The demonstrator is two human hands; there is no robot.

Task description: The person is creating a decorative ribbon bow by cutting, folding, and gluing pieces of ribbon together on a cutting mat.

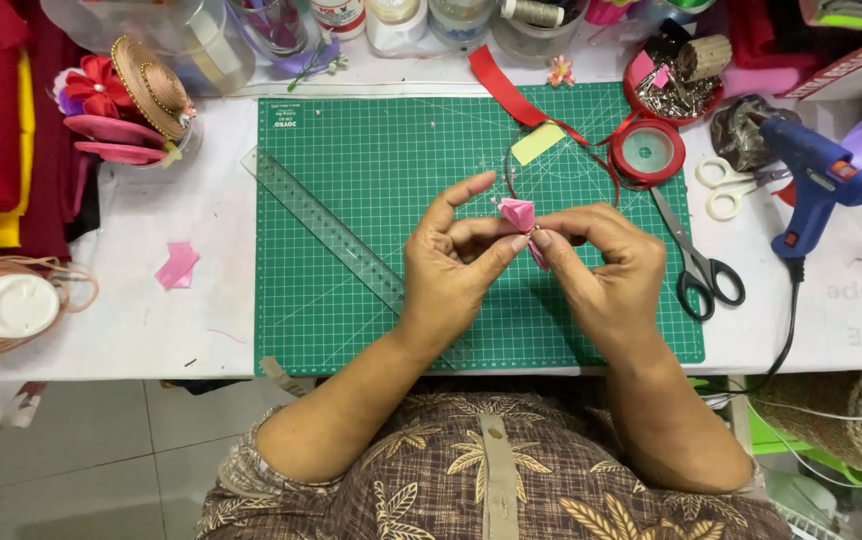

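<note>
Pink folded ribbon bud point(517, 212), small and pointed, pinched in both grips: left hand point(448, 268), right hand point(606, 270).

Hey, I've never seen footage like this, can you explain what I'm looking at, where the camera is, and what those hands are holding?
There is one picture, taken by a camera on a person's head, looking down at their own two bare hands over a white table. The left hand and right hand together pinch a small folded piece of pink ribbon above a green cutting mat. On the mat lies a clear ruler. To the right are black-handled scissors, a red ribbon spool, white-handled scissors and a blue glue gun. At the left are a cord spool and a small straw hat.
</note>
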